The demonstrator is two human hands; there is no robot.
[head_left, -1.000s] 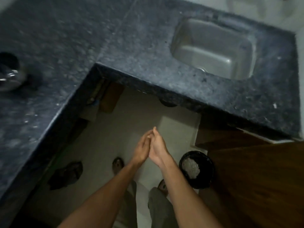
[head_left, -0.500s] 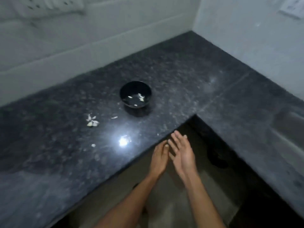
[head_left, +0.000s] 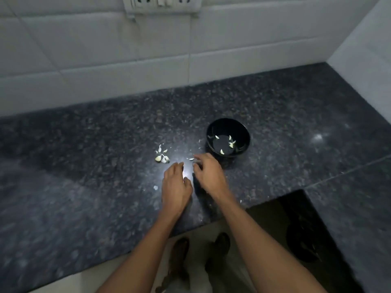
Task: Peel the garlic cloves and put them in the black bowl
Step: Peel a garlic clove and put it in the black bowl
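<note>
The black bowl (head_left: 228, 125) stands on the dark granite counter (head_left: 84, 166) with several pale garlic pieces inside. Left of the bowl lies a small heap of garlic cloves and skins (head_left: 161, 155). One small white piece (head_left: 191, 159) lies just ahead of my right fingertips. My left hand (head_left: 175, 186) hovers over the counter with loosely bent fingers and holds nothing that I can see. My right hand (head_left: 208, 173) is beside it, just in front of the bowl, fingers curled downward; whether it pinches anything is hidden.
A white tiled wall (head_left: 127, 60) with a socket panel (head_left: 160, 5) backs the counter. The counter turns a corner on the right. One skin scrap (head_left: 155, 187) lies left of my left hand. My feet (head_left: 179, 250) show on the floor below the counter edge.
The view swung from the floor and sink up to the counter. Both hands moved from in front of the counter edge to above the counter beside the bowl and separated.
</note>
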